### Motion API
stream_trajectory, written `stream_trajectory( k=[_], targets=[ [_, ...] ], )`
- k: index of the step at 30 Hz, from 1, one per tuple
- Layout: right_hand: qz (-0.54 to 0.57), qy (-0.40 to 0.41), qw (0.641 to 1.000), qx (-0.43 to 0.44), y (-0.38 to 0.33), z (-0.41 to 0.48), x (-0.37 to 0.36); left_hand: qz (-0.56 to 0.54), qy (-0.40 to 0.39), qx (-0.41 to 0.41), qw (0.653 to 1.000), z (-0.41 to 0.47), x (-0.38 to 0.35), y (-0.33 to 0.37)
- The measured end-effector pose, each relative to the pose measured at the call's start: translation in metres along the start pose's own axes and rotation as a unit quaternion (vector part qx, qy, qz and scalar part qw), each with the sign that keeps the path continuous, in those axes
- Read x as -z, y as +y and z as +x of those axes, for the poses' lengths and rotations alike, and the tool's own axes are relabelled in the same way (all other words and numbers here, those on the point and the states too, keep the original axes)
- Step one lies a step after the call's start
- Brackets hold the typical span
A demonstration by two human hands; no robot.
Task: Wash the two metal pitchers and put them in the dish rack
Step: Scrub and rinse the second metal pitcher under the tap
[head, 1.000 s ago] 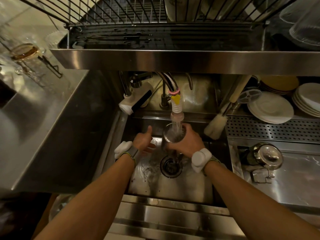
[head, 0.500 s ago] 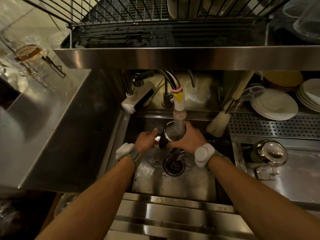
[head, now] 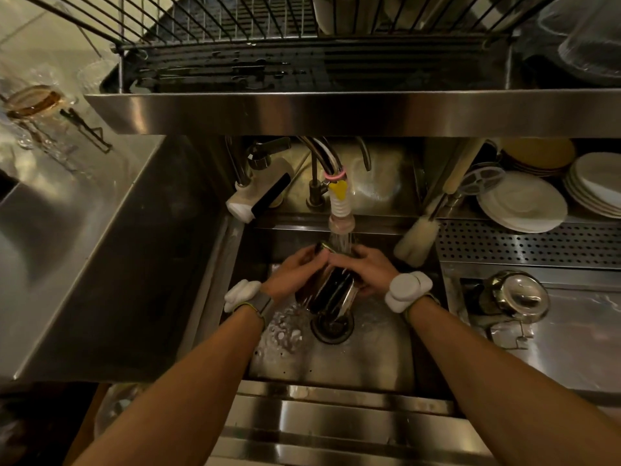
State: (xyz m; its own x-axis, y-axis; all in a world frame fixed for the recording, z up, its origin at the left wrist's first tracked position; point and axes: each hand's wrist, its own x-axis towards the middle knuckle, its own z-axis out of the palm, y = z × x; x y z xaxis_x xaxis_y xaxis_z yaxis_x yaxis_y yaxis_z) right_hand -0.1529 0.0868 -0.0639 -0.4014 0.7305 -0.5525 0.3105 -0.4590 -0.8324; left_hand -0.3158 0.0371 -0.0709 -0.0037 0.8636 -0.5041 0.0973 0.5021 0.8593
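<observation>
One metal pitcher [head: 331, 287] is tilted over the drain of the sink [head: 336, 361], its mouth up under the running tap [head: 340, 210]. My left hand [head: 295, 272] grips its left side near the rim. My right hand [head: 364, 269] holds its right side. Water streams onto the rim and splashes into the basin. A second shiny metal pitcher [head: 514, 297] stands on the counter to the right of the sink. The wire dish rack [head: 302, 38] sits on the steel shelf above the sink.
A bottle brush [head: 420, 237] leans at the sink's back right corner. Stacked white plates [head: 524, 203] lie behind a perforated drain panel [head: 531, 243]. A soap dispenser [head: 258, 200] sits left of the tap. Glasses [head: 33, 105] stand on the left counter.
The pitcher has gone from upright under the stream to tilted with its base toward me. My left hand has closed onto its side. The view has shifted slightly.
</observation>
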Motion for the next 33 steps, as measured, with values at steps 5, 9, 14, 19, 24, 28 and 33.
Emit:
stream_trajectory(
  k=[5,9,14,19,24,28,33],
  targets=[
    [0.064,0.051,0.994,-0.07,0.003,0.004,0.003,0.066,-0.005,0.01,0.998,0.009,-0.012,-0.007],
    [0.03,0.018,0.998,-0.057,0.011,0.002,0.005,-0.047,0.045,0.064,0.996,0.015,-0.017,-0.007],
    [0.042,-0.007,0.997,-0.063,0.008,0.008,-0.008,-0.074,0.021,0.107,0.991,0.016,-0.013,-0.006],
    [0.059,-0.011,0.998,-0.036,0.006,0.018,-0.025,-0.137,0.058,0.095,0.984,0.018,-0.007,-0.005],
    [0.074,-0.008,0.994,-0.082,0.004,0.009,-0.01,-0.165,0.086,0.112,0.976,0.031,-0.017,-0.001],
    [0.065,0.022,0.992,-0.108,0.005,0.002,0.001,-0.143,0.088,0.154,0.974,0.038,-0.028,0.004],
    [0.072,0.056,0.987,-0.135,0.008,0.003,0.003,-0.141,0.061,0.191,0.969,0.033,-0.034,0.013]
  ],
)
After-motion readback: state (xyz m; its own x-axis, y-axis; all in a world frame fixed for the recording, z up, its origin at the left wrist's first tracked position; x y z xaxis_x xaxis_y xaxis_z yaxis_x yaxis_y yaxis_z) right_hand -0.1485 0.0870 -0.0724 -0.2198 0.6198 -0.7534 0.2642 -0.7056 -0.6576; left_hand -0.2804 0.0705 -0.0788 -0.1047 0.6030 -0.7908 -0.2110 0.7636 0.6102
